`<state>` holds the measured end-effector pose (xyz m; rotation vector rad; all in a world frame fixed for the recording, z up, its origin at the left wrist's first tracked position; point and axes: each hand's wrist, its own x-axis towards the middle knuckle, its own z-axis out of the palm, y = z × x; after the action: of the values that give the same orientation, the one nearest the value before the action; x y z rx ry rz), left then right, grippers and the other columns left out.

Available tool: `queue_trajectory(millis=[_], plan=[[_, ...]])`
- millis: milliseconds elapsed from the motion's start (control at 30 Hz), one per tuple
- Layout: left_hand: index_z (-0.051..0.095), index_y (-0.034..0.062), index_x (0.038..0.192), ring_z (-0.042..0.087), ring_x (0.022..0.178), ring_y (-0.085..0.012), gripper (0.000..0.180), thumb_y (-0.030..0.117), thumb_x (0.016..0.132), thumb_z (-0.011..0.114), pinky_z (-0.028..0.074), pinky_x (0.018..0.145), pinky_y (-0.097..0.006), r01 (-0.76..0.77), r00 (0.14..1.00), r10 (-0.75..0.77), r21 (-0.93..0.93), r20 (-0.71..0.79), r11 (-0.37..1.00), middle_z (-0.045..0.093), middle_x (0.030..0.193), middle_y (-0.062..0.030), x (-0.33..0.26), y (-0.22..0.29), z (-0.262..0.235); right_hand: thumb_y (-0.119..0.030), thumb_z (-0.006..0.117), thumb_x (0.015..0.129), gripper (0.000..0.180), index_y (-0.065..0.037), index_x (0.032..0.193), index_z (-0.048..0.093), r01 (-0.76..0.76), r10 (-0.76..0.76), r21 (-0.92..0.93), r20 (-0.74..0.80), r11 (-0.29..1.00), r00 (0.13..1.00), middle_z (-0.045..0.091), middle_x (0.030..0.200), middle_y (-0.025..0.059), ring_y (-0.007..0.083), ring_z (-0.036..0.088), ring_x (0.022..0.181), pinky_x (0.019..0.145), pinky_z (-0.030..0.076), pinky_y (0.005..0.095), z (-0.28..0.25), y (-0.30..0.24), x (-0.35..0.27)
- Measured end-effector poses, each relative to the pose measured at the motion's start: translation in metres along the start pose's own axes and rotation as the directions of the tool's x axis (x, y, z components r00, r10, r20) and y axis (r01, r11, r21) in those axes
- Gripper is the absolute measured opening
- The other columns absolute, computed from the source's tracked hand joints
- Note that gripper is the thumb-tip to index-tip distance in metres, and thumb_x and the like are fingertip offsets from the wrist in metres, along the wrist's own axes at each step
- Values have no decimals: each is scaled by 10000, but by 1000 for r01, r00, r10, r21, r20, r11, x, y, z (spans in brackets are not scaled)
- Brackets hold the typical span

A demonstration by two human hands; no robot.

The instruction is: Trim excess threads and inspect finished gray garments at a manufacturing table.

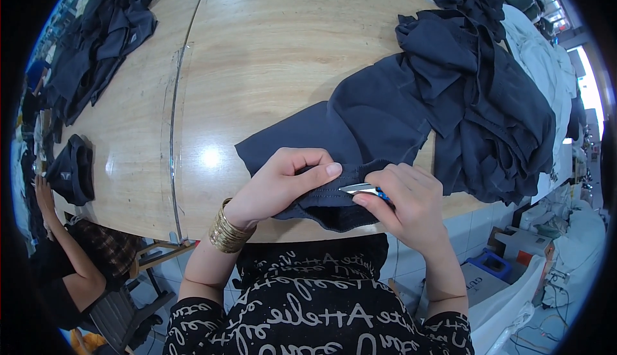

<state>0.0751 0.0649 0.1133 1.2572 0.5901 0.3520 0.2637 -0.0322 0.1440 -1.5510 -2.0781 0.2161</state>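
Observation:
A dark navy garment (376, 107) lies across the table's near edge, its stitched, gathered waistband (340, 217) toward me. My left hand (292, 178) is closed on the fabric at the band, thumb on top and fingers curled behind it. In my right hand (408, 201) are small thread snips (360, 188), with bright metal blades and a bit of blue near the grip. Their tips point left and rest at the stitching line, close to my left thumb. My right fingers hide most of the handle.
Dark garments (488, 104) are heaped on the right, with pale cloth (536, 59) behind. More dark clothes (119, 40) lie far left. A taped seam (172, 130) divides the wooden tabletop (257, 53). At left, a co-worker's hand (45, 197) touches a dark piece (72, 172). A cardboard box (524, 242) stands lower right.

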Motion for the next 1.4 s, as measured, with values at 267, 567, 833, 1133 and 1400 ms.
queue_trajectory(millis=[267, 567, 833, 1133, 1400], plan=[[580, 6, 771, 378, 635, 1, 310, 266, 935, 535, 340, 563, -175, 20, 999, -20, -4, -28, 1000, 480, 663, 80, 0, 1, 0, -234, 735, 703, 256, -61, 807, 577, -40, 40, 45, -4, 998, 999, 529, 632, 34, 194, 499, 541, 507, 347, 296, -2, -4, -3], [570, 11, 757, 372, 636, 1, 312, 267, 934, 538, 339, 567, -176, 0, 999, 0, 8, -40, 1000, 471, 659, 84, -1, 2, 2, -236, 733, 701, 249, -64, 785, 574, -1, 1, -18, -25, 1000, 1000, 527, 627, 27, 192, 492, 536, 507, 336, 296, -1, -7, -3], [559, 15, 743, 359, 627, -1, 322, 273, 933, 539, 325, 552, -178, 7, 999, -6, 5, -48, 1000, 455, 649, 87, -2, -1, 2, -271, 707, 730, 227, -91, 756, 570, -5, 3, -70, -38, 998, 999, 524, 638, -7, 147, 497, 551, 501, 322, 276, -2, -8, -2], [558, 13, 745, 367, 627, -2, 308, 259, 930, 547, 335, 554, -178, 12, 999, -11, 21, -47, 1000, 463, 647, 83, -2, -1, 2, -208, 745, 689, 254, -85, 849, 591, -105, 117, 148, -75, 983, 990, 520, 656, 6, 164, 497, 526, 492, 361, 270, -3, -14, 2], [553, 7, 743, 370, 636, -5, 304, 247, 930, 546, 343, 562, -181, -17, 1000, 18, 21, -25, 1000, 469, 653, 81, 0, -1, 4, 24, 690, 651, 227, -72, 848, 629, -115, 51, 701, 111, 704, 992, 505, 639, 13, 104, 466, 513, 451, 331, 230, 8, -5, -8]])
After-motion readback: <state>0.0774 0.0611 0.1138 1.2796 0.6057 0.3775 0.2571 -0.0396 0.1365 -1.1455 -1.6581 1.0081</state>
